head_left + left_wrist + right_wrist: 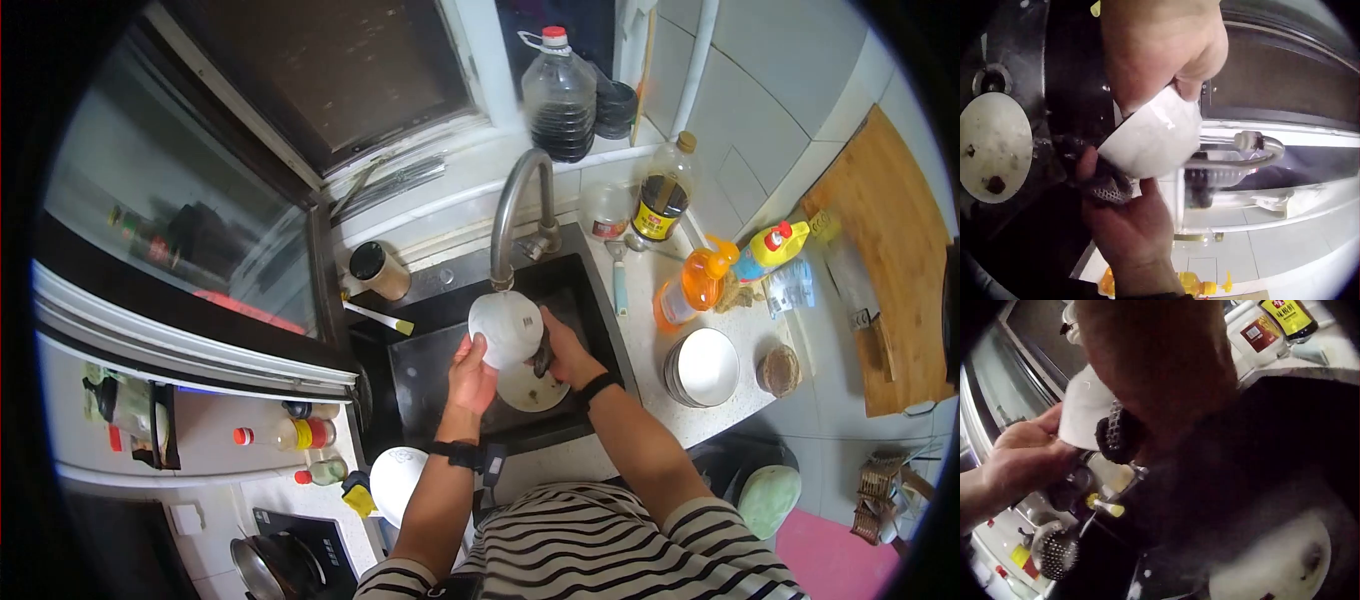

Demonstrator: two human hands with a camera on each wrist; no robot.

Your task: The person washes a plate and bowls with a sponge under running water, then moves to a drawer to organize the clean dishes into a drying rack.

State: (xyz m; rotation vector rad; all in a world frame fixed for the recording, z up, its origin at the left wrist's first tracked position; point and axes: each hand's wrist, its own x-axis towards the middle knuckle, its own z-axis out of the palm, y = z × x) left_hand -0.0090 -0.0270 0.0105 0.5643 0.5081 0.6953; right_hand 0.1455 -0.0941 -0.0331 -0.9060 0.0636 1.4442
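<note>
Under the faucet, my left hand grips a white bowl by its side, thumb on the outer wall. The bowl is tipped, its outside facing up in the head view. My right hand holds a dark scrubbing cloth with a silvery mesh patch at the bowl's rim. In the right wrist view the cloth overlaps the bowl's edge, and much of my right hand is in shadow. Below, a white plate with dark food scraps lies in the black sink.
Stacked bowls, an orange soap bottle and a sauce bottle stand on the right counter. A brush and jar sit at the sink's left back. An open window reaches in from the left.
</note>
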